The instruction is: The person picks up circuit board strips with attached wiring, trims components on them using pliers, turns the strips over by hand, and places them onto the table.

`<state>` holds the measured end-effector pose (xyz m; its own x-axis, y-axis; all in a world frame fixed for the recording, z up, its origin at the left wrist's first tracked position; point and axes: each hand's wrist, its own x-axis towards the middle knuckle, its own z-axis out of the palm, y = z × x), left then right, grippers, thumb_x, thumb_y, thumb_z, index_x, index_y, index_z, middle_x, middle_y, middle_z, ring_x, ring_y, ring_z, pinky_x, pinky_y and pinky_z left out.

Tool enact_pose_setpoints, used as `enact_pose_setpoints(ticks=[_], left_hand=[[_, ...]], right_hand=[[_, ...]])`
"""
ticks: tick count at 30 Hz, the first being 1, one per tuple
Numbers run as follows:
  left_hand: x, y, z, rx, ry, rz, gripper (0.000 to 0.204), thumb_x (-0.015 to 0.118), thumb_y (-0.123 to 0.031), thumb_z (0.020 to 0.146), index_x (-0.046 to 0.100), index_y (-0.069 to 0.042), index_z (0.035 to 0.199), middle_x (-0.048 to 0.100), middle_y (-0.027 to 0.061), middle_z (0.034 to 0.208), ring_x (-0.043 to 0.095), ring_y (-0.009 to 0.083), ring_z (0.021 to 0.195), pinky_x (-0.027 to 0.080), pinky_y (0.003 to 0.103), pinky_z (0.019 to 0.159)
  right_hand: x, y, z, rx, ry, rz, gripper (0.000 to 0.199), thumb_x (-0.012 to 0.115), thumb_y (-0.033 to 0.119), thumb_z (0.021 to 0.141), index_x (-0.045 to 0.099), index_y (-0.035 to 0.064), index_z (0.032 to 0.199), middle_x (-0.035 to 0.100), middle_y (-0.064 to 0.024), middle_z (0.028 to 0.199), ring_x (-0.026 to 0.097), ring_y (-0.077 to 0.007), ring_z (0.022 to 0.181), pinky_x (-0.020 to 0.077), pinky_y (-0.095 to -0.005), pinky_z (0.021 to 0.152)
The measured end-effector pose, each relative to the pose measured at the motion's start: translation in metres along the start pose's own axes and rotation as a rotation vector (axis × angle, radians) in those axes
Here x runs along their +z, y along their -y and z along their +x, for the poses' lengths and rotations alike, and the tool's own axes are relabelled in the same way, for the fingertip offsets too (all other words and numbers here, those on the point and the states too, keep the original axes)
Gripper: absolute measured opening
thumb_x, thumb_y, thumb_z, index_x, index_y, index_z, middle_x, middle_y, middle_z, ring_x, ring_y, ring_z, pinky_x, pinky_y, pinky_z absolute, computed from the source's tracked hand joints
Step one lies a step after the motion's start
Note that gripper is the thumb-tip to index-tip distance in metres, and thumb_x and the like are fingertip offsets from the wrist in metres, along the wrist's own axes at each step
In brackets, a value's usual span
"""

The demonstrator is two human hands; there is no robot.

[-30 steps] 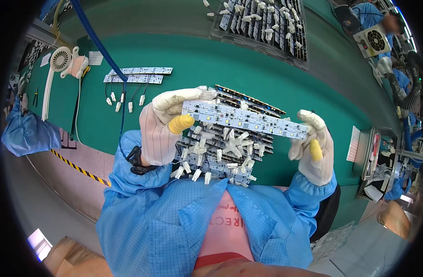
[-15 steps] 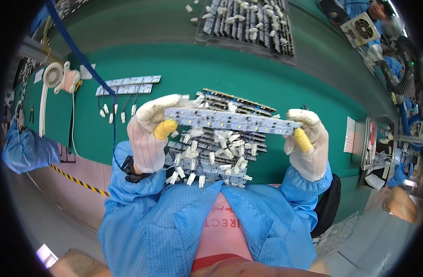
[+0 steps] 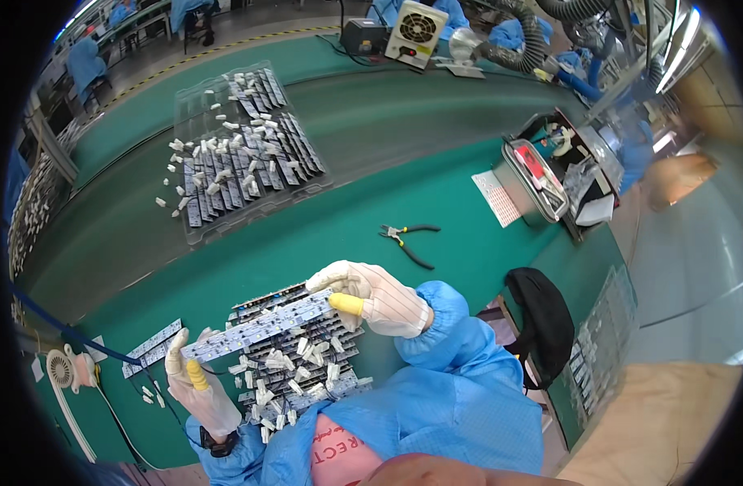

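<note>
Left hand [image 3: 197, 382] and right hand [image 3: 373, 300], gloved, grip opposite ends of light strip [image 3: 258, 328] over strip pile [image 3: 297, 356]; two loose strips [image 3: 155, 340] left of hands. Many unheld; finished count unclear.

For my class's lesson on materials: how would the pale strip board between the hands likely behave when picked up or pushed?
The strip board is probably stiff: it spans from the left hand to the right hand without visible sag. It is held only near its ends, so likely light. Its component-studded face suggests rough pushing could damage it.
</note>
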<state>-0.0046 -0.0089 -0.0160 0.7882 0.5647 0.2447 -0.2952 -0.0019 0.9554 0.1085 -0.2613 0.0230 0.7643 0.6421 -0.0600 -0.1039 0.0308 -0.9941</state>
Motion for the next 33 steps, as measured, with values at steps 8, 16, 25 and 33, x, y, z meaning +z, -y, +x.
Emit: enact_pose_setpoints(ticks=[8,16,25,33], left_hand=[[-0.002,-0.003,-0.002,0.02,-0.006,0.114,0.056,0.054,-0.041,0.09,0.045,0.003,0.122,0.054,0.0146,0.11,0.059,0.0233,0.1,0.046,0.03,0.087],[-0.004,-0.001,-0.005,0.025,0.004,0.027,0.054,0.054,-0.039,0.09,0.046,0.003,0.122,0.053,0.0139,0.112,0.059,0.0233,0.101,0.047,0.029,0.087],[-0.001,0.002,0.002,0.031,0.004,-0.013,0.051,0.055,-0.036,0.091,0.045,0.003,0.123,0.053,0.0137,0.113,0.058,0.0244,0.102,0.045,0.033,0.093],[-0.006,0.0,-0.001,-0.051,-0.014,0.101,0.044,0.053,-0.032,0.093,0.05,0.003,0.119,0.057,0.0075,0.107,0.055,0.007,0.078,0.03,0.018,0.054]], right_hand=[[0.0,0.003,0.0,0.056,0.071,0.016,0.024,0.051,0.011,0.092,0.05,0.0008,0.114,0.059,-0.0075,0.094,0.049,-0.0075,0.059,0.0428,-0.0219,0.052],[0.005,0.001,-0.006,0.055,0.065,0.058,0.025,0.051,0.015,0.093,0.052,0.0036,0.115,0.055,-0.0035,0.083,0.047,-0.0062,0.058,0.0412,-0.0211,0.053],[0.0,-0.003,0.0,0.036,0.063,0.05,0.026,0.051,0.015,0.093,0.053,0.0066,0.117,0.052,-0.0004,0.071,0.046,-0.0056,0.057,0.0393,-0.0209,0.052],[0.006,-0.013,-0.001,0.05,0.031,0.131,0.029,0.053,0.02,0.093,0.053,0.0058,0.118,0.056,-0.0018,0.078,0.048,-0.0072,0.059,0.0393,-0.0221,0.054]])
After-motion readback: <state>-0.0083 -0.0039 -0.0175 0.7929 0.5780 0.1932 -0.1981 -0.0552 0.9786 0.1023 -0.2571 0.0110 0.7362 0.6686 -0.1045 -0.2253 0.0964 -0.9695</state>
